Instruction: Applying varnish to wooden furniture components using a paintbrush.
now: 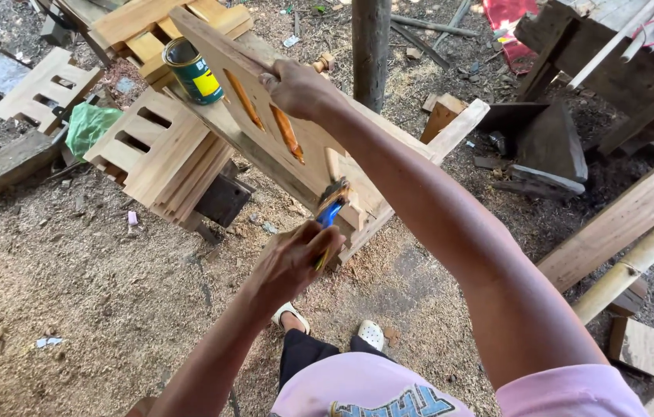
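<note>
Panel: you're propping a carved wooden panel [265, 116] with cut-out slots, tilted, on a stack of similar boards [153, 154].
Right hand: your right hand [296, 86] is clamping down over the panel's upper edge.
Left hand: your left hand [292, 259] is closing around a blue-handled brush [330, 207], bristles touching the panel's lower part.
Can: a green tin [193, 71] is sitting just beside the panel.

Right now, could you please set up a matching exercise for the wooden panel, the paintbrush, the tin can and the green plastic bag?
Things:
1. wooden panel
2. paintbrush
3. tin can
4. green plastic bag

Places:
A. standing on a plank beside the panel
B. gripped at its top edge by the right hand
C. lying left of the slotted boards
D. in the left hand

Pairs: 1-B, 2-D, 3-A, 4-C
</note>
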